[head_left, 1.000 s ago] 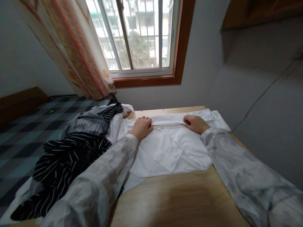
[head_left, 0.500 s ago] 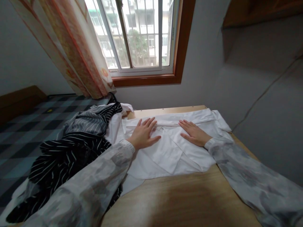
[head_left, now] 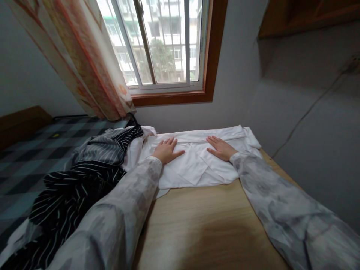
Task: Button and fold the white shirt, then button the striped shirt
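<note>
A white garment [head_left: 194, 165], probably a shirt, lies folded and lightly creased across the far part of the wooden table [head_left: 197, 217]. My left hand [head_left: 168, 150] rests flat on its left part, fingers stretched out and thumb pointing right. On the right part lies my right hand [head_left: 221, 148], palm down with its fingers extended toward the upper left. Both hands touch the cloth and neither grips it. What is under the palms is hidden.
Left of the white garment is a heap of black, white-striped clothing [head_left: 81, 180]. Beyond it lies a bed with a checked cover [head_left: 25, 150]. A curtain [head_left: 92, 75] hangs beside the window [head_left: 165, 48]. A cable [head_left: 306, 112] runs down the right wall.
Both hands and the white garment have shifted away toward the table's far edge. More bare wood shows in front, and the far strip of table is now covered.
</note>
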The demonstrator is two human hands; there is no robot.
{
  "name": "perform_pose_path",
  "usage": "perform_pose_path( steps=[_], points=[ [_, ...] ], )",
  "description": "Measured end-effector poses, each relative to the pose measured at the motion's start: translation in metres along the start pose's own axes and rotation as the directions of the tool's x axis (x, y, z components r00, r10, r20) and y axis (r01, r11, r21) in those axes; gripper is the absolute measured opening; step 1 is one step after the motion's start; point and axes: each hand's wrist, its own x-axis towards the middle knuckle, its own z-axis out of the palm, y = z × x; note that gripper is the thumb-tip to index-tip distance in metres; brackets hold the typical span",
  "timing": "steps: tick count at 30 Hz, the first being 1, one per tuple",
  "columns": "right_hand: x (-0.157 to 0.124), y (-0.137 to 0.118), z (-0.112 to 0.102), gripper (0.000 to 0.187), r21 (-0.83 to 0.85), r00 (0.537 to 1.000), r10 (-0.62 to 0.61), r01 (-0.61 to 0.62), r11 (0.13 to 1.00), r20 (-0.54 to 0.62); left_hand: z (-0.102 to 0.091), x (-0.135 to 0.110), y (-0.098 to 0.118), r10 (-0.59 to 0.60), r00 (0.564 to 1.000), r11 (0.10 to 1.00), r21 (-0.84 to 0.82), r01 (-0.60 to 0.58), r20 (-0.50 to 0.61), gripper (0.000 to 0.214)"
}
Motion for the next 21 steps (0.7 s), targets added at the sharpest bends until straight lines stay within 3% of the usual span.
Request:
perform_pose_path(
  steps=[6, 10, 13, 16, 18, 19, 21],
  points=[
    [-0.015, 0.034, 0.004, 0.096, 0.009, 0.987, 0.153, -0.153, 0.988, -0.054, 0.001, -0.022, -0.019, -0.158, 0.987, 0.987, 0.043, 0.158, 0.003, 0.100],
    [-0.035, 0.055, -0.008, 0.098, -0.039, 0.965, 0.261, -0.260, 0.965, 0.008, -0.017, -0.040, -0.031, -0.258, 0.966, 0.955, 0.150, 0.257, -0.017, 0.107],
    [-0.051, 0.059, -0.023, 0.097, -0.043, 0.957, 0.287, -0.285, 0.958, 0.050, -0.036, -0.054, -0.031, -0.239, 0.971, 0.948, 0.213, 0.237, -0.018, 0.094],
    [-0.075, 0.053, -0.036, 0.091, -0.008, 0.969, 0.236, -0.236, 0.972, 0.072, -0.051, -0.074, -0.021, -0.075, 0.993, 0.976, 0.198, 0.092, -0.090, 0.078],
    [-0.097, 0.045, -0.044, 0.087, 0.027, 0.982, 0.176, -0.178, 0.984, 0.062, -0.057, -0.090, -0.011, 0.120, 0.989, 0.988, 0.105, -0.111, -0.083, 0.072],
    [-0.110, 0.040, -0.046, 0.085, 0.047, 0.988, 0.139, -0.142, 0.989, 0.062, -0.059, -0.098, -0.006, 0.245, 0.969, 0.970, 0.021, -0.244, -0.035, 0.069],
    [-0.138, 0.031, -0.051, 0.079, 0.094, 0.996, 0.070, -0.075, 0.993, 0.052, -0.061, -0.114, 0.003, 0.455, 0.887, 0.887, -0.130, -0.443, 0.078, 0.069]
  ],
)
